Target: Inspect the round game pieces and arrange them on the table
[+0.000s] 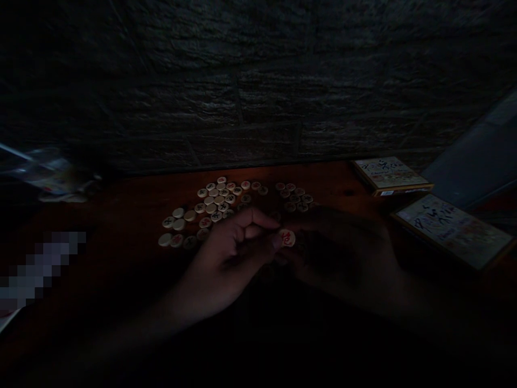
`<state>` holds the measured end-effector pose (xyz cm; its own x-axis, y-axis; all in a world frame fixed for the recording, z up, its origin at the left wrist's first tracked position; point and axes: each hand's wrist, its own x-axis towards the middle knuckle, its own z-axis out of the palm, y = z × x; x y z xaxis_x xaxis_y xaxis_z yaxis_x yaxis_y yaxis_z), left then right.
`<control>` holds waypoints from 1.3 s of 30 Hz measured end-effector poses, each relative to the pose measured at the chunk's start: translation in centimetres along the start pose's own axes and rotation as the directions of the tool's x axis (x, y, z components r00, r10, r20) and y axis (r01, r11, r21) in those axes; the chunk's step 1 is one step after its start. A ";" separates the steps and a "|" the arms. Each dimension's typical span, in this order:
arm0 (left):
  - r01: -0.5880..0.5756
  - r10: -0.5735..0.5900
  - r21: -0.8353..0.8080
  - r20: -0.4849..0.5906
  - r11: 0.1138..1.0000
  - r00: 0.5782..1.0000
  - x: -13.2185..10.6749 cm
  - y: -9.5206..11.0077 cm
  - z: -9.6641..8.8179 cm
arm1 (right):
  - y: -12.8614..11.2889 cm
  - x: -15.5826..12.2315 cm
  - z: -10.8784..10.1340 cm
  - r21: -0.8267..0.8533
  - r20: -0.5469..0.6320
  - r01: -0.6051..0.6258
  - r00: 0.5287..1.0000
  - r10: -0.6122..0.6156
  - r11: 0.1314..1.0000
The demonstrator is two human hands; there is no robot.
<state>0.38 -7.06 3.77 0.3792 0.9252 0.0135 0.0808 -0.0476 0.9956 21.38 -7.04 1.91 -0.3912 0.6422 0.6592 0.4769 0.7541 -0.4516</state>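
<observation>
The left hand [232,250] pinches 1 red-marked xiangqi piece [288,237] above the wooden table [329,183], near scattered pieces [219,200]. The shadowed right hand [345,245] is beside it; I cannot tell its grip.

The bare left hand [234,248], more brightly lit, reaches in from lower left with its index finger bent and its thumb extended toward the right, the tips drawn close in a pinch. The bare right hand [343,242], deep in shadow, comes from lower right, fingers pointing left to meet it; their exact curl is hidden. Both forearms [149,310] angle inward, fading into darkness.
</observation>
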 end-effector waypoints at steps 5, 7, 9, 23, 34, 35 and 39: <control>-0.199 0.232 0.248 -0.111 0.948 0.966 1.0 -0.4 -1.1 | -0.1 0.1 0.0 0.048 0.085 -0.038 0.996 0.034 0.998; -0.242 0.295 0.314 -0.132 0.918 0.947 1.7 -0.8 -1.8 | -0.3 0.2 0.3 0.076 0.130 -0.019 0.991 0.009 0.997; -0.281 0.349 0.372 -0.128 0.884 0.928 2.3 -1.5 -2.3 | -0.5 0.1 0.6 0.103 0.183 0.002 0.983 -0.021 0.995; -0.337 0.375 0.417 -0.011 0.844 0.927 2.6 -3.0 -2.7 | 0.1 -0.4 1.4 0.058 0.332 0.132 0.932 -0.144 0.990; -0.363 0.405 0.458 0.007 0.811 0.914 2.8 -3.1 -2.8 | 0.5 -0.6 1.4 0.015 0.341 0.164 0.926 -0.159 0.986; -0.362 0.406 0.465 0.006 0.808 0.914 2.9 -3.1 -2.8 | 0.5 -0.6 1.3 0.019 0.343 0.169 0.925 -0.165 0.985; -0.359 0.397 0.460 0.016 0.812 0.918 2.9 -3.0 -2.8 | 0.5 -0.7 1.2 0.034 0.343 0.200 0.918 -0.199 0.979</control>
<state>-1.33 -3.21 1.04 0.3943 0.8242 0.4065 0.3532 -0.5443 0.7609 20.97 -6.95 0.46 -0.7241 0.4865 0.4889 0.3621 0.8714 -0.3308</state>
